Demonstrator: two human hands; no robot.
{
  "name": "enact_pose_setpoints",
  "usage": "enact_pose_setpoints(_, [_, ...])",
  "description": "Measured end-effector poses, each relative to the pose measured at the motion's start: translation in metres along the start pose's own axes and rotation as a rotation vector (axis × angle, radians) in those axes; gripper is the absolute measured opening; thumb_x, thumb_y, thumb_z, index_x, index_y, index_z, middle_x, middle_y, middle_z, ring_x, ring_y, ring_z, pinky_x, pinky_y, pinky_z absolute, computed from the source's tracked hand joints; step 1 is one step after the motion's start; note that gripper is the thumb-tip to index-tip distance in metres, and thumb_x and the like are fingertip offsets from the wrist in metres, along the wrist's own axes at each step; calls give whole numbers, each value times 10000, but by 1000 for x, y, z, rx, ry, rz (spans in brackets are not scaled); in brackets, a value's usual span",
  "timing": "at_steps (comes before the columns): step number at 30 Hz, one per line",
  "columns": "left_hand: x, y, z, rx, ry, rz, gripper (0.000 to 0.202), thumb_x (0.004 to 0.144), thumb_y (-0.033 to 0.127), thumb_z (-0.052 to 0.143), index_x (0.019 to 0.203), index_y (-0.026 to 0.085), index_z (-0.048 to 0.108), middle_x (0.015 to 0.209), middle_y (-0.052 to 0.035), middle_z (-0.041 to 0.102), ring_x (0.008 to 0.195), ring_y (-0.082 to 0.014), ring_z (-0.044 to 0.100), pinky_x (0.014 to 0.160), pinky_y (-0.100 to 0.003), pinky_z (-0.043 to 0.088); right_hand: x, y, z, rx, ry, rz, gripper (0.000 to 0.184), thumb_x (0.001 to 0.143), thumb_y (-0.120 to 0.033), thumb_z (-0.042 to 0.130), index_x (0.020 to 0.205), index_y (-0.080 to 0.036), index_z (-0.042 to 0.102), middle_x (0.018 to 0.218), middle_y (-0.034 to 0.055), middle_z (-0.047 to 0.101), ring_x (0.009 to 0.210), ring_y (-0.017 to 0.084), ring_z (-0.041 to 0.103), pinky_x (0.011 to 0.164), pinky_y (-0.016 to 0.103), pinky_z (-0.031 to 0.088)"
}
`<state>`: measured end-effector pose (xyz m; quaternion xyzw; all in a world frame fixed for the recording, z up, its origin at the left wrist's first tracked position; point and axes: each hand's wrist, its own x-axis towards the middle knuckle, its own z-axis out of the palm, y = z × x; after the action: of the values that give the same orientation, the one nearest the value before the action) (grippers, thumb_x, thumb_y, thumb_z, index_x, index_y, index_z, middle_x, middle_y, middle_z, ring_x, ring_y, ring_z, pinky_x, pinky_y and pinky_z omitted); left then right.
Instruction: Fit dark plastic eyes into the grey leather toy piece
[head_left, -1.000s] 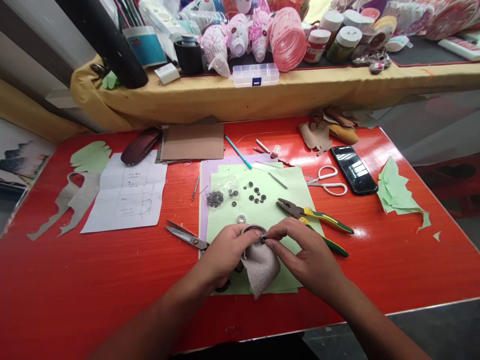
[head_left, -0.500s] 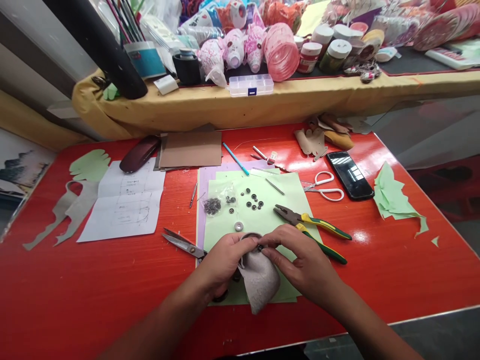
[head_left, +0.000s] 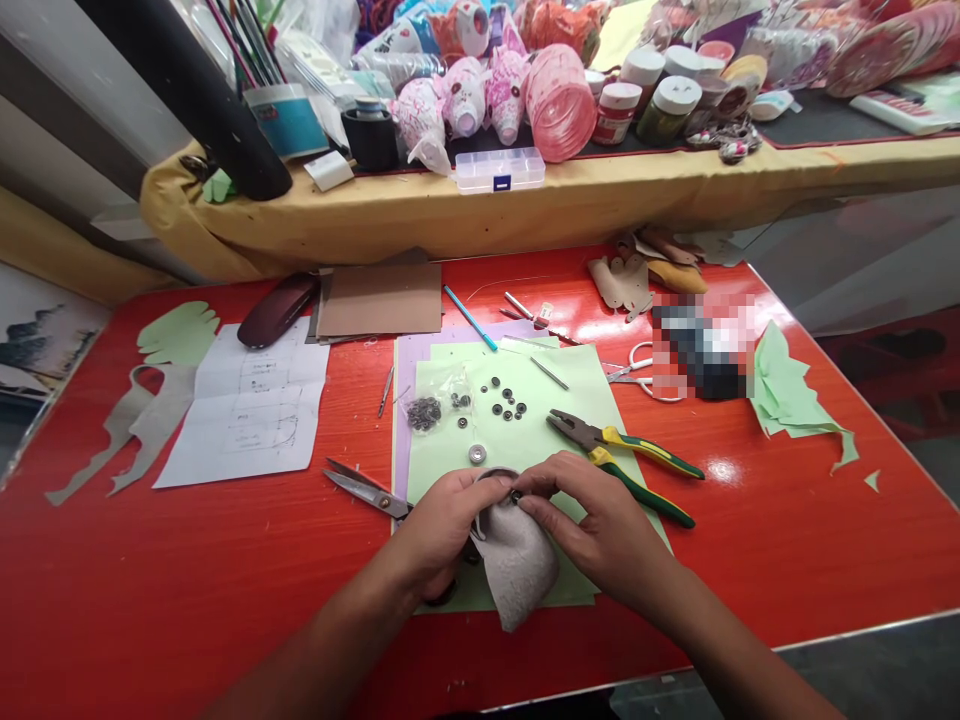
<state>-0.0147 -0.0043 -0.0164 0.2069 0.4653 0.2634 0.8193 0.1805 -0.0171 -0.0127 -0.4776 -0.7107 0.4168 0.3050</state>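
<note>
A small grey leather-like piece, curled into a pouch shape, hangs between my hands over pale green paper. Closed on its upper left edge is my left hand, thumb on top. My right hand pinches a small dark snap button against that edge with thumb and fingertips. Just beyond lies a round metal disc. Several loose dark snap parts and a clear bag of snap parts rest on the paper. Dark-handled scissors lie partly under my left hand.
Pliers with green and yellow handles lie right of my hands. White-handled scissors and a pixelated dark object are farther right. A sketched white sheet, a maroon case and brown sheets lie left and behind.
Both hands keep their hold, and the grey piece has tilted very slightly, its lower tip a bit lower. The phone at the right now appears pixelated.
</note>
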Motion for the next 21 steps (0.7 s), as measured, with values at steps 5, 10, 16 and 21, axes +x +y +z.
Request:
enact_pose_setpoints(5, [0, -3, 0, -25, -14, -7, 306, 798, 426, 814, 823, 129, 744, 720, -24, 621, 665, -142, 530, 630, -244, 403, 0, 1, 2, 14, 16, 9, 85, 1010, -214, 643, 1030, -235, 722, 925, 26, 749, 877, 203, 678, 792, 321, 512])
enact_pose_setpoints(10, [-1, -3, 0, -24, 0, 0, 327, 782, 437, 824, 815, 125, 733, 727, -23, 621, 672, -141, 530, 635, -242, 408, -1, 2, 1, -2, 7, -24, 95, 1011, -217, 651, 1057, -243, 730, 935, 24, 756, 881, 203, 677, 794, 322, 510])
enact_pose_setpoints(16, [-2, -3, -1, 25, 21, 15, 338, 774, 448, 822, 820, 130, 718, 724, -8, 608, 665, -135, 508, 623, -240, 389, -1, 1, 0, -22, -19, -5, 96, 994, -207, 663, 1062, -241, 721, 938, 24, 753, 882, 205, 677, 793, 324, 511])
enact_pose_setpoints(21, [-4, -5, -4, 86, -7, 37, 312, 804, 431, 803, 854, 143, 695, 724, 18, 576, 660, -123, 477, 617, -232, 370, -2, 1, 0, -21, -20, 14, 59, 984, -194, 657, 968, -236, 694, 909, 17, 736, 865, 197, 671, 781, 312, 504])
